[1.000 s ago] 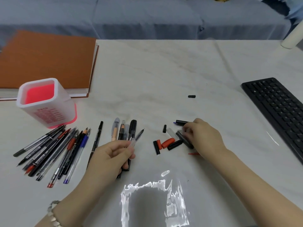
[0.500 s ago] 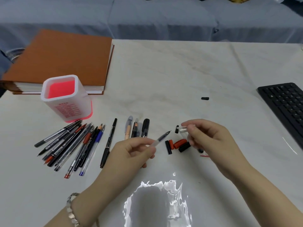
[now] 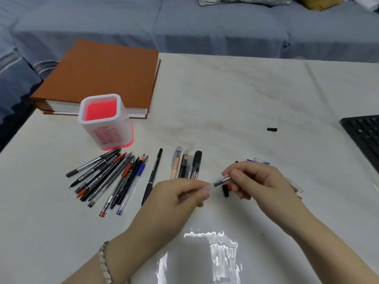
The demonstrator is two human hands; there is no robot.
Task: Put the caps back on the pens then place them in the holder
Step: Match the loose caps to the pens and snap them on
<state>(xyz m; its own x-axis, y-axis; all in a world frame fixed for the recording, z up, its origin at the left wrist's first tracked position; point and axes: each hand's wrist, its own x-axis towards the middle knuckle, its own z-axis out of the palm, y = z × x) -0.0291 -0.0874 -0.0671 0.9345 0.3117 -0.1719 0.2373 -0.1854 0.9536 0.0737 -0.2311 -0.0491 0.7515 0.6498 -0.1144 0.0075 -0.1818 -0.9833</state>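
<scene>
My left hand (image 3: 180,193) pinches a clear-barrelled pen (image 3: 211,187) near its tip. My right hand (image 3: 260,179) pinches a clear cap (image 3: 224,178) that sits over the pen's tip. Both hands hover just above the white table. Under my right hand lie loose black and red caps (image 3: 226,190), partly hidden. A pink and white holder (image 3: 105,121) stands upright at the left, with nothing inside. Several uncapped pens (image 3: 114,177) fan out in front of it, and a few capped pens (image 3: 186,165) lie beside my left hand.
An orange binder (image 3: 102,74) lies behind the holder. A black keyboard (image 3: 365,134) sits at the right edge. One small black cap (image 3: 272,129) lies alone further back. More clear caps (image 3: 260,160) lie behind my right hand. A blue sofa (image 3: 184,27) runs behind the table.
My right hand lifted a clear cap from the pile and brought it onto the tip of the pen held in my left hand. The view shifted right and down.
</scene>
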